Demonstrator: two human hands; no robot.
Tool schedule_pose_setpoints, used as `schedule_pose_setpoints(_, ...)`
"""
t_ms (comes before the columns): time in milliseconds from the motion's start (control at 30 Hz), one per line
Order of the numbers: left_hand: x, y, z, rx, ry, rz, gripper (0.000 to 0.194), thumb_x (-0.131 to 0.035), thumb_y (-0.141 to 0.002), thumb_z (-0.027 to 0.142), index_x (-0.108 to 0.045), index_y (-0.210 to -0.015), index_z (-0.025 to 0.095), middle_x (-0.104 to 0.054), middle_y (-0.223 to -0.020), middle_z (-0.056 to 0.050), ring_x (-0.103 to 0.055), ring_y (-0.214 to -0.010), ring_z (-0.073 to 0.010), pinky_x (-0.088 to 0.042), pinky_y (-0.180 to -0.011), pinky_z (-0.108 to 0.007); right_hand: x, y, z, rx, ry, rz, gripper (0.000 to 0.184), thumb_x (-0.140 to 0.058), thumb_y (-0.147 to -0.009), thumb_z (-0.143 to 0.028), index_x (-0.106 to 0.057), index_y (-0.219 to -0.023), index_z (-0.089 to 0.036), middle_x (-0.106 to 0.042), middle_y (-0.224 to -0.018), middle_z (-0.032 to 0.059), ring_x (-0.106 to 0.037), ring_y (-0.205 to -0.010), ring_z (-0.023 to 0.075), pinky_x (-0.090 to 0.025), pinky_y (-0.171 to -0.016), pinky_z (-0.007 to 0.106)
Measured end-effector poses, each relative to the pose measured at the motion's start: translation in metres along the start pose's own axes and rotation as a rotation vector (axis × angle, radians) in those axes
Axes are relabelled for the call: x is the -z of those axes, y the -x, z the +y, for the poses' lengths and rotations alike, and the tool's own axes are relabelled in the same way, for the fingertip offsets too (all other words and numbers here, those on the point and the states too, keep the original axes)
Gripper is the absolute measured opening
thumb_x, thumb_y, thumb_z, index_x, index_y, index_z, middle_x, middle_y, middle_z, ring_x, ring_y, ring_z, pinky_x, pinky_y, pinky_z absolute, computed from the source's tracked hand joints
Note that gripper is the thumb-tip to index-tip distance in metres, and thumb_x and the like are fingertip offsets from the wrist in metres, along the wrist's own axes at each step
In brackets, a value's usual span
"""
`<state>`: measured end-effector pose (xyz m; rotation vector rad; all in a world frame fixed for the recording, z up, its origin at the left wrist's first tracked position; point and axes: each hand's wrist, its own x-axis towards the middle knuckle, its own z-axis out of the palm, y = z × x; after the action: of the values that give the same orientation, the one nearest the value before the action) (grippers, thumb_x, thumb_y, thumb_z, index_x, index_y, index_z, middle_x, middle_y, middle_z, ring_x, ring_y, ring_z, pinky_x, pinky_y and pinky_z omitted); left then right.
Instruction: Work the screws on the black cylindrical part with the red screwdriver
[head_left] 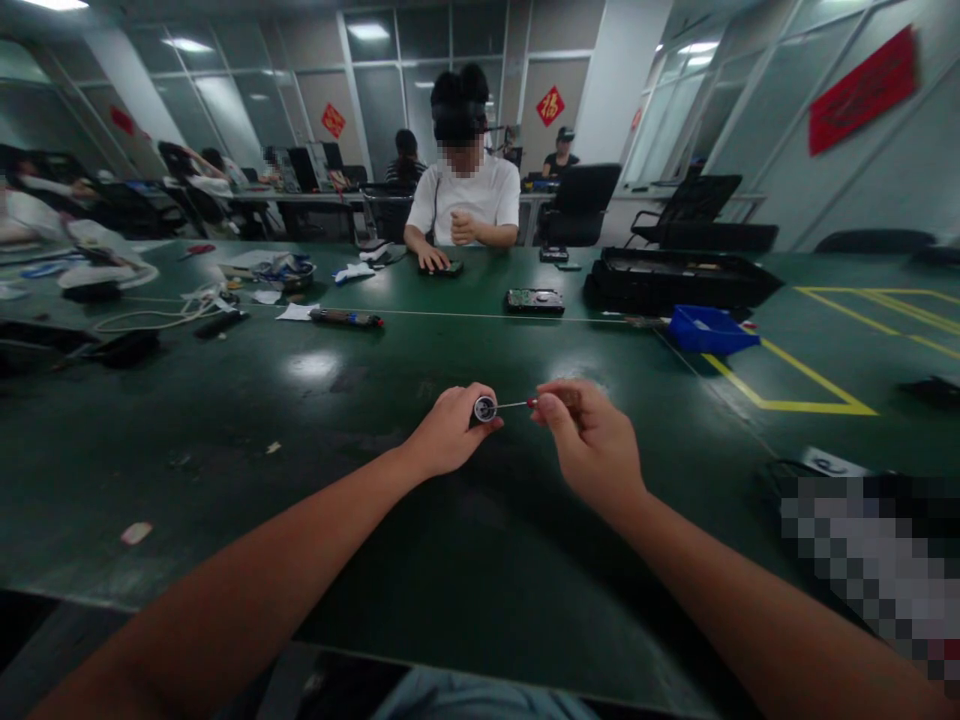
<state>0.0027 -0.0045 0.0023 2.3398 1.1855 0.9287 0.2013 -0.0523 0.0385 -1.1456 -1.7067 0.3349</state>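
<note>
Left hand (454,425) is gripping a dark cylinder (485,409) over the table (420,540); right hand (596,445) is pinching a thin-shafted tool (514,405) at the cylinder's end. Tip is risking a skid, cylinder probably relying on finger support alone

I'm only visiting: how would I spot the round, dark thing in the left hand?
Start at the big green table and find the two bare hands over its near half. The left hand grips a dark cylinder with a silver-rimmed end. Its wide, round face sets it apart from the thin metal-shafted tool with a red collar in the right hand.
</note>
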Motion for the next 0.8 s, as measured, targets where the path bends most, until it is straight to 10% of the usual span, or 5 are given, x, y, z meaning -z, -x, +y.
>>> schedule_pose_setpoints(200, 0.0009, 0.0008, 0.0014, -0.016, -0.013, -0.011, 0.019, -0.059, -0.092, 0.037, -0.055, -0.099, 0.02, -0.06, -0.09, -0.002, -0.054, -0.086, -0.0207, -0.042, -0.078, -0.035, 0.0046, -0.0012, 0.0003, 0.084, 0.242, 0.03, 0.039, -0.067, -0.086, -0.046, -0.053, -0.059, -0.021, -0.052, -0.048, -0.0047, -0.047, -0.041, 0.0095, -0.035, -0.046, 0.026)
schedule_pose_setpoints(567, 0.0004, -0.001, -0.0009, -0.002, -0.023, -0.026, 0.021, -0.059, -0.092, 0.039, -0.055, -0.099, 0.02, -0.061, -0.09, -0.002, -0.055, -0.084, -0.0204, -0.041, -0.076, -0.035, 0.0075, 0.0012, -0.005, 0.229, 0.077, -0.207, 0.015, -0.049, -0.096, -0.026, -0.062, -0.101, -0.02, -0.069, -0.087, 0.0042, -0.067, -0.074, 0.0174, -0.05, -0.068, 0.03)
schedule_pose_setpoints(800, -0.0012, 0.0, -0.0016, 0.015, -0.007, -0.001, 0.017, -0.06, -0.091, 0.035, -0.055, -0.099, 0.02, -0.062, -0.092, -0.003, -0.055, -0.087, -0.021, -0.042, -0.078, -0.035, 0.0004, 0.0038, 0.0009, -0.019, -0.139, -0.078, 0.02, -0.052, -0.096, -0.033, -0.058, -0.111, -0.021, -0.069, -0.089, 0.0042, -0.068, -0.079, 0.0183, -0.052, -0.073, 0.033)
